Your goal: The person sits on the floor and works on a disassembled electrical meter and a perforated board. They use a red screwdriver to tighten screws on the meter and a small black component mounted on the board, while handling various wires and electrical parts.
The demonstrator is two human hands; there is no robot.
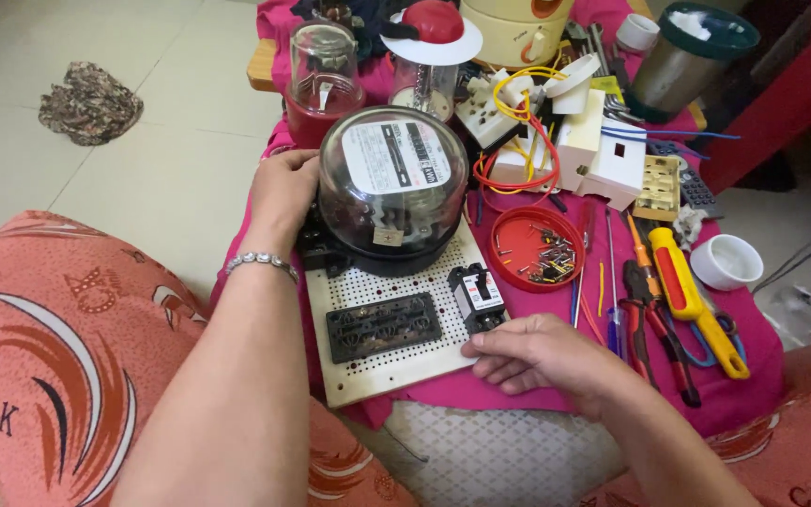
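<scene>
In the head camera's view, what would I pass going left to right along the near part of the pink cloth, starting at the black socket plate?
Black socket plate → small black breaker → red lid of screws → red-handled pliers → yellow screwdriver → white cup.

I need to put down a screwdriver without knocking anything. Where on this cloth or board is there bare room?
Bare patches: the pink cloth between the yellow-handled tool and the white cup, and the perforated board below the black socket plate. Crowded: the wired white blocks, the red lid of screws and the pliers beside the right hand.
</scene>
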